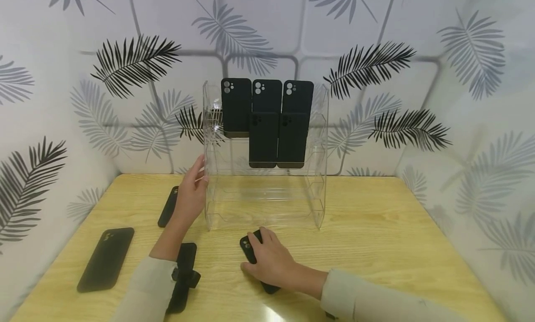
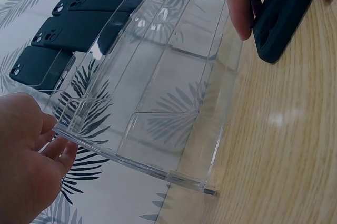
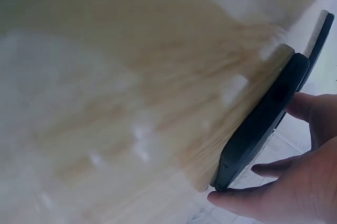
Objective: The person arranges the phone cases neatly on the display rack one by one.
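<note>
My left hand holds the left side edge of a clear acrylic tiered rack, its fingertips and thumb at the panel in the left wrist view. My right hand grips a black phone case lying low over the wooden table in front of the rack. Its fingers and thumb sit at the case's edges in the right wrist view, and the palm hides the case's middle. Three black cases stand upright in the rack's top tier. Two more stand one tier below, at centre and right.
On the table's left lie a phone case, another behind the left hand, and a third partly under the left forearm. A leaf-patterned wall covering rises behind the table and at both sides.
</note>
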Tool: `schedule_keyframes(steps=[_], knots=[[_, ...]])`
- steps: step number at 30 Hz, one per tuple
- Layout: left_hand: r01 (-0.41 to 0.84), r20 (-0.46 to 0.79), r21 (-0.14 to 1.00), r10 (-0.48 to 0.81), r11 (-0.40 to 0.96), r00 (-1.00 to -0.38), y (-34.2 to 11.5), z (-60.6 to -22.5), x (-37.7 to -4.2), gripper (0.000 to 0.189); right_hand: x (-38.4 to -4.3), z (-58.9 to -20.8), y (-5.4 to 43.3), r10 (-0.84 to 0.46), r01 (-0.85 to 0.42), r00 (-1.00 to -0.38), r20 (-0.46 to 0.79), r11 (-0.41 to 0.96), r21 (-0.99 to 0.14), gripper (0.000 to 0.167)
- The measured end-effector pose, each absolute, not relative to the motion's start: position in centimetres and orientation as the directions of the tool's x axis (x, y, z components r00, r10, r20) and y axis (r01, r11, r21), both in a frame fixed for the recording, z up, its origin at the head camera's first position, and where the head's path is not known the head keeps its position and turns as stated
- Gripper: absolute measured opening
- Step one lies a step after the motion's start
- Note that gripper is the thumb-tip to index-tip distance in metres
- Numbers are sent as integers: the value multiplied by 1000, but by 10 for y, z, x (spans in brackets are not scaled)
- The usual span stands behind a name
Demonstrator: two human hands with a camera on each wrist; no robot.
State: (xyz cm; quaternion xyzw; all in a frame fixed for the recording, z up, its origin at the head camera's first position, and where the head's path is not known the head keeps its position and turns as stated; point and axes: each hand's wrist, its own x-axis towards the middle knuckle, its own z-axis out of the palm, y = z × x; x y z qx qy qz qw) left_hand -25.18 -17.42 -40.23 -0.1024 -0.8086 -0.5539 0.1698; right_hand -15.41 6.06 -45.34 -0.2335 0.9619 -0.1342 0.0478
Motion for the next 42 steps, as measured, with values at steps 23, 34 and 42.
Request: schedule_keyframes(steps=[23, 34, 42], knots=[[349, 384, 860, -23, 373, -923, -173, -400, -251, 59, -156, -440, 58, -512, -544, -825, 237, 834, -90, 68], [347, 386, 857, -28, 381, -922, -172, -401, -251, 60, -170, -394, 54, -435, -539, -779, 452, 833, -127, 70], [351, 387, 861, -27, 367, -921, -174, -402, -252, 60, -191, -367, 49, -320, -509, -759, 568, 835, -209, 70]])
